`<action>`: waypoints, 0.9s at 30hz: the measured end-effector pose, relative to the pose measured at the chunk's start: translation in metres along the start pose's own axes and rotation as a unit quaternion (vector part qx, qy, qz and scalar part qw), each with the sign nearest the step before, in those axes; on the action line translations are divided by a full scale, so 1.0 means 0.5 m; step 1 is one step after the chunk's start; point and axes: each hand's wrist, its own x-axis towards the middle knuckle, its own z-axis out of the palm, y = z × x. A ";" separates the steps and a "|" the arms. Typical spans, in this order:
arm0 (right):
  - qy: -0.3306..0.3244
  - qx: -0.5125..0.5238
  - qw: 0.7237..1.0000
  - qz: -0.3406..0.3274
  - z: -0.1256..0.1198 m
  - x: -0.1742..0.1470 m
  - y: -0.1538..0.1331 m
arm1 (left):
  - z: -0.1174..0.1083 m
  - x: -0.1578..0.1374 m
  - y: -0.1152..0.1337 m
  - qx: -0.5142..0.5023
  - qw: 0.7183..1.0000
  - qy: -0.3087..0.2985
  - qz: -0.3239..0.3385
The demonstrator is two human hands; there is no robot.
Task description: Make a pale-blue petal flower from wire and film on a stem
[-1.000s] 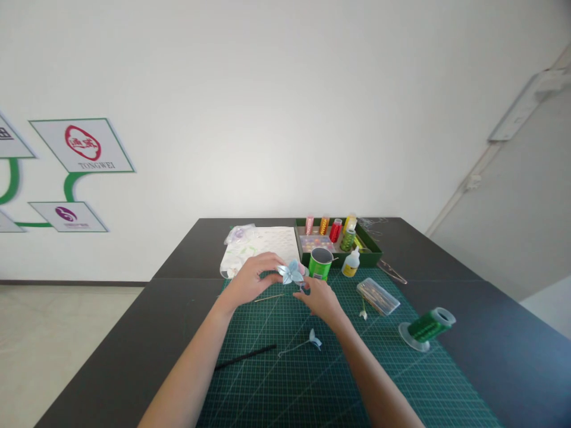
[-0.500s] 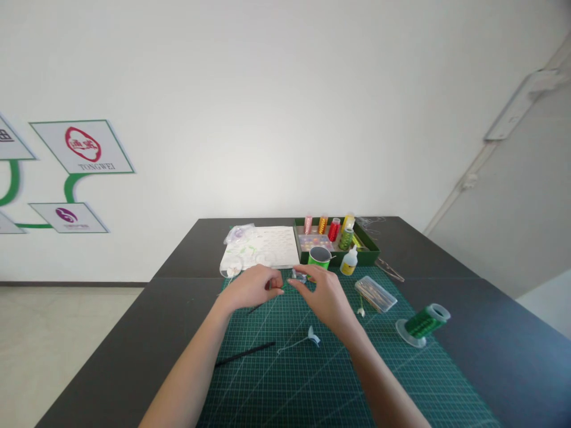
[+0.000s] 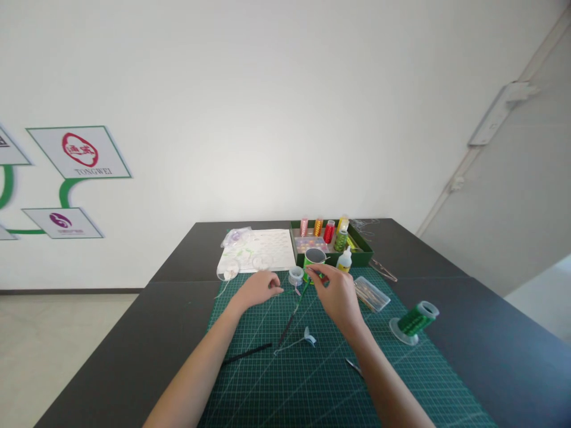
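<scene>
My right hand is closed in a pinch above the cutting mat. From its fingertips a thin stick, green toward the top and dark below, hangs slanting down to the left. My left hand is level with it to the left, fingers pinched together; whatever is in them is too small to make out. A fine green strand shows between the hands. Below them lie a pale blue flower on a thin curled stem and a black strip. A small clear tape roll stands just beyond.
At the back, a dark green box holds several thread spools. Before it stand a green can and a glue bottle. On the right are a clear box of sticks, a green spool and a metal tool. White paper lies back left.
My hands have moved slightly apart. The stick, earlier under my left hand, now hangs from my right hand. The tape roll and a metal tool by my right forearm have come into view.
</scene>
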 end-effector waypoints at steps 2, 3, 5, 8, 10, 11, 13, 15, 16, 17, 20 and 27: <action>-0.001 -0.010 1.000 -0.008 0.000 -0.005 -0.001 | 0.026 0.008 -0.013 0.071 0.997 0.010 -0.030; -0.004 -0.015 1.000 -0.012 0.002 -0.008 -0.002 | 0.037 0.010 -0.017 0.093 0.995 0.007 -0.043; -0.013 -0.026 0.999 -0.018 0.007 -0.017 -0.003 | 0.050 0.011 -0.016 0.122 0.991 -0.003 -0.060; -0.025 -0.036 0.999 -0.022 0.011 -0.036 0.002 | 0.054 0.002 -0.002 0.135 0.989 0.002 -0.061; -0.027 -0.037 0.999 -0.026 0.009 -0.051 0.010 | 0.051 -0.011 0.013 0.111 0.993 0.003 -0.031; -0.024 -0.036 0.999 -0.027 0.006 -0.058 0.016 | 0.051 -0.019 0.021 0.088 0.996 -0.010 -0.006; -0.010 -0.030 0.999 -0.024 -0.003 -0.073 0.030 | 0.055 -0.037 0.037 0.040 0.995 -0.074 0.045; 0.014 -0.021 1.000 -0.012 -0.014 -0.085 0.046 | 0.068 -0.054 0.052 0.023 0.989 -0.130 0.067; 0.029 -0.017 0.999 -0.004 -0.020 -0.090 0.054 | 0.078 -0.062 0.058 0.026 0.987 -0.146 0.063; 0.045 -0.014 0.999 0.004 -0.026 -0.094 0.062 | 0.089 -0.069 0.063 0.033 0.986 -0.154 0.056; 0.093 -0.010 0.995 0.018 -0.044 -0.102 0.088 | 0.128 -0.086 0.072 0.051 0.990 -0.128 0.024; 0.156 -0.005 0.986 0.053 -0.073 -0.105 0.130 | 0.149 -0.083 0.078 0.036 0.996 -0.079 -0.011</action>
